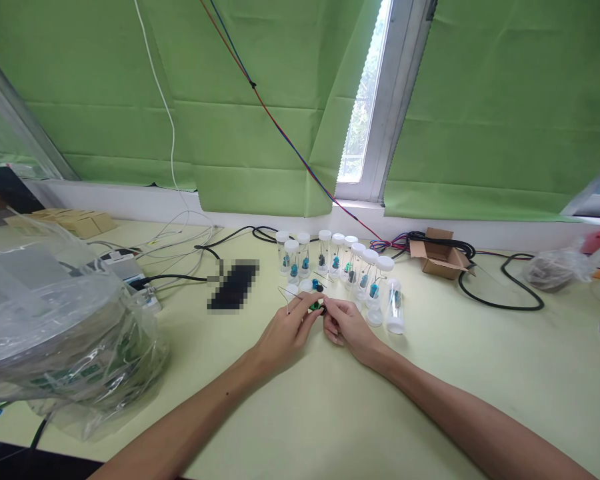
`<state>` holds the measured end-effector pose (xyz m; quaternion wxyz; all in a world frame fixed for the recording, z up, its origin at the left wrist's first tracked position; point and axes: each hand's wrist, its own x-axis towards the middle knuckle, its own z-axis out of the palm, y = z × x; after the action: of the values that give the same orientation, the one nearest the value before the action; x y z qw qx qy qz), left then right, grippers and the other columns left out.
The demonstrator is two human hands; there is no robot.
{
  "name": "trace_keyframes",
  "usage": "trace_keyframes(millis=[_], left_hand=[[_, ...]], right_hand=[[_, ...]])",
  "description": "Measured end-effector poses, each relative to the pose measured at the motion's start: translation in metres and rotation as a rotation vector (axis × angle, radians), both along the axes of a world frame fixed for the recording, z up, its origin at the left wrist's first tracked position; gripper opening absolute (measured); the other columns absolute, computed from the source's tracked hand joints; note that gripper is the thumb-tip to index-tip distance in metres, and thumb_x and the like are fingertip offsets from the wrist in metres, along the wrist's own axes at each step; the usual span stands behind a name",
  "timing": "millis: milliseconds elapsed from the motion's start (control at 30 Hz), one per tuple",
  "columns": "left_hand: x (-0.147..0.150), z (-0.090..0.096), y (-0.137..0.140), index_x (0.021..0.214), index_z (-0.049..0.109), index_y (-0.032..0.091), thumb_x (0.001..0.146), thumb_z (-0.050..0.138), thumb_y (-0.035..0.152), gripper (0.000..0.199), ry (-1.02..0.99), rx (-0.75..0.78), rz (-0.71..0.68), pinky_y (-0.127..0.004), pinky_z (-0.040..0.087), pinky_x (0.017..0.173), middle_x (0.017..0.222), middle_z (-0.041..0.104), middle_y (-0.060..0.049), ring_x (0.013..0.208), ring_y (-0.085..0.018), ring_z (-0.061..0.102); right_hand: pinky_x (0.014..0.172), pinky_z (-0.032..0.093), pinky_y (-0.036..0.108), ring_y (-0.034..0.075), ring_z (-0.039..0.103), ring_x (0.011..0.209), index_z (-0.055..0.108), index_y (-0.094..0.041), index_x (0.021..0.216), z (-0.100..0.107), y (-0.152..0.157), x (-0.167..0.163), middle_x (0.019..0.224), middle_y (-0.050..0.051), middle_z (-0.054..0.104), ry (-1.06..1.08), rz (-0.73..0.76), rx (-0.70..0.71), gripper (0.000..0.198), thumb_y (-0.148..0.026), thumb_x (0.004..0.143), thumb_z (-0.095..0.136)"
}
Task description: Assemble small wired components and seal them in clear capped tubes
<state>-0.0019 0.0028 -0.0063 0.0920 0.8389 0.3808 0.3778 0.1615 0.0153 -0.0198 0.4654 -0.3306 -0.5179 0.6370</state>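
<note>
Green blinds hung behind the table (pixel 300 413) as the left hand (pixel 285 332) and right hand (pixel 347 325) met, fingertips pinched on a small green part (pixel 314 306), its details indistinct, near capped vials (pixel 336 257).

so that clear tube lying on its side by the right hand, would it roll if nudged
Probably: the clear tube looks round and lies flat on the smooth table, so a nudge could roll it. It seems thin plastic, so likely light. Its white cap may slow it slightly.
</note>
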Motion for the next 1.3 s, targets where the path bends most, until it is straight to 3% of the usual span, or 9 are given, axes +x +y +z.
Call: trace_keyframes(millis=[633, 1300], left_hand=[[-0.0009, -0.0039, 0.0022, 0.129, 0.051, 0.025, 0.100, 0.041, 0.021, 0.031, -0.024, -0.006, -0.025, -0.028, 0.051, 0.086, 0.115, 0.064, -0.008, 0.103, -0.017, 0.063], [0.0001, -0.0043, 0.0016, 0.129, 0.053, 0.022, 0.097, 0.046, 0.018, 0.033, 0.004, 0.067, 0.033, -0.023, 0.052, 0.070, 0.104, 0.067, -0.008, 0.091, -0.016, 0.066]], right_hand=[[0.035, 0.021, 0.022, 0.007, 0.033, 0.035, 0.049, -0.019, 0.061, -0.0003, 0.0003, 0.0017, 0.042, -0.008, 0.037, 0.014, 0.053, 0.008, 0.048, -0.060, 0.082, 0.061], [0.038, 0.021, 0.023, 0.006, 0.031, 0.038, 0.047, -0.018, 0.058, 0.0012, 0.0000, 0.0040, 0.044, -0.008, 0.035, 0.032, 0.110, 0.009, 0.050, -0.059, 0.084, 0.061]])
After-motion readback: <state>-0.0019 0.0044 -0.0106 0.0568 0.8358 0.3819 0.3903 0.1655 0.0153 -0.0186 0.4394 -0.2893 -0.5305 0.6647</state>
